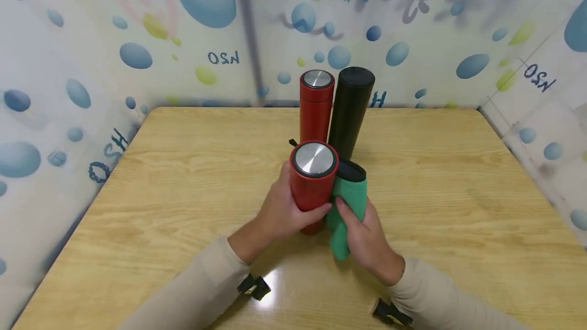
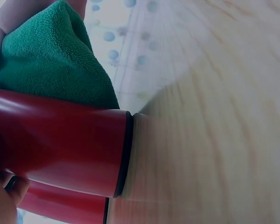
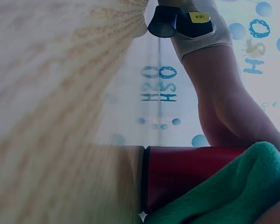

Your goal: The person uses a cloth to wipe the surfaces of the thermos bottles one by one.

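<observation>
Red bottle (image 1: 313,192) with one hand on it and one beside it; all positions are given relative to this bottle. Its long axis is upright, running from the steel-topped cap down toward the table (image 1: 206,182); in the wrist views the base is at or very near the surface, though contact cannot be confirmed. The left hand (image 1: 286,210) grips the bottle from its left, with the thumb across the near face and the fingers on the far side, partly hidden. The right hand (image 1: 369,241), on the bottle's right, pinches the green cloth (image 1: 353,192) between thumb and fingers; a dark oval (image 1: 352,171) at the cloth's upper edge cannot be identified. Key relation: the cloth lies immediately to the right of the bottle, against its side in the left wrist view, so that the right hand faces an upright wall across the cloth; the left hand is the nearer. Behind the bottle stands a red flask (image 1: 315,113); behind and to the right, a black flask (image 1: 352,111).
</observation>
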Demonstrator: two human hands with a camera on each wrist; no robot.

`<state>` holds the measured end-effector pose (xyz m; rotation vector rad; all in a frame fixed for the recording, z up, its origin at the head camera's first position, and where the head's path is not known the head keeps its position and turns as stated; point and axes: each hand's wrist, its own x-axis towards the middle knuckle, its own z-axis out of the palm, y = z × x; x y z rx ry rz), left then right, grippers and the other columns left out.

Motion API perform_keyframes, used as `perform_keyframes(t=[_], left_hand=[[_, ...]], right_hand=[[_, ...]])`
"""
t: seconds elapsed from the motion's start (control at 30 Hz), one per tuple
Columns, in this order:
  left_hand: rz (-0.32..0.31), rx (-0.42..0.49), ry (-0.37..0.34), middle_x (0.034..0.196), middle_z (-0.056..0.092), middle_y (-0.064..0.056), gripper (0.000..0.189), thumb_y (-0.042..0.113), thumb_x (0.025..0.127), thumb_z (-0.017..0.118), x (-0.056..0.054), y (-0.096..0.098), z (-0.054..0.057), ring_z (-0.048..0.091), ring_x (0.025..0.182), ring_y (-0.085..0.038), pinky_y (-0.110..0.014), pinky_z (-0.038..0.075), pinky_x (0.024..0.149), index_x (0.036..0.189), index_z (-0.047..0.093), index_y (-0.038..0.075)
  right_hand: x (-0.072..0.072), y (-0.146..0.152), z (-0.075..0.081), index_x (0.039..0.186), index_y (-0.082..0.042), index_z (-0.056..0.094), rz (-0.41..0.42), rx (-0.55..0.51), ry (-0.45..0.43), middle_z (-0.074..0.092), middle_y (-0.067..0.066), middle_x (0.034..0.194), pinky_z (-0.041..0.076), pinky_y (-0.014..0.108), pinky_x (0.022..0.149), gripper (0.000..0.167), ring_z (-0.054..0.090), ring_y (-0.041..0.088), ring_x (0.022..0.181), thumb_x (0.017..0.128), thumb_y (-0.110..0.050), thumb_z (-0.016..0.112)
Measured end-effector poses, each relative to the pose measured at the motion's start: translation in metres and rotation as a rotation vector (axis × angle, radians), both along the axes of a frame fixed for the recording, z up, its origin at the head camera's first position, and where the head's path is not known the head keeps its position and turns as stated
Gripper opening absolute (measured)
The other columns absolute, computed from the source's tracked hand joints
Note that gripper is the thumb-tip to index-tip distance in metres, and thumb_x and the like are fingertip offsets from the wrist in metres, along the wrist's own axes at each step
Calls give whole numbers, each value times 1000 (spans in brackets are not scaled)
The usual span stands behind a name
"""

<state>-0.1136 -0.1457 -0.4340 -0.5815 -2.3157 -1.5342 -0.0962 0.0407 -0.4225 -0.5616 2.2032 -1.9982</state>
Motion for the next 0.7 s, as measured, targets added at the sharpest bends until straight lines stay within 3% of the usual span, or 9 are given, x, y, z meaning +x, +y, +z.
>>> perform_keyframes(t=[0.3, 0.5, 0.7], left_hand=[[27, -29, 23, 137, 56, -6, 91, 19, 74, 86, 2, 1, 2, 58, 122, -19, -39, 55, 99, 142, 26, 9], [37, -46, -19, 135, 56, -4, 83, 20, 76, 85, 5, 1, 3, 58, 121, -18, -39, 56, 98, 138, 31, 10], [20, -56, 26, 137, 55, -3, 83, 21, 77, 83, 3, 0, 6, 55, 124, -17, -41, 53, 102, 143, 34, 11]], right_hand=[[-2, 2, 1, 137, 1, 43, 13, -7, -14, 56, 10, 122, 51, 21, 95, 34, 58, 12, 110, 107, -14, 41], [-1, 4, 3, 139, 1, 42, -2, -4, -11, 55, 10, 125, 50, 21, 97, 35, 57, 13, 114, 107, -13, 40], [-1, 3, 5, 138, 1, 42, -35, -10, -9, 56, 8, 122, 51, 21, 95, 34, 58, 13, 110, 107, -13, 41]])
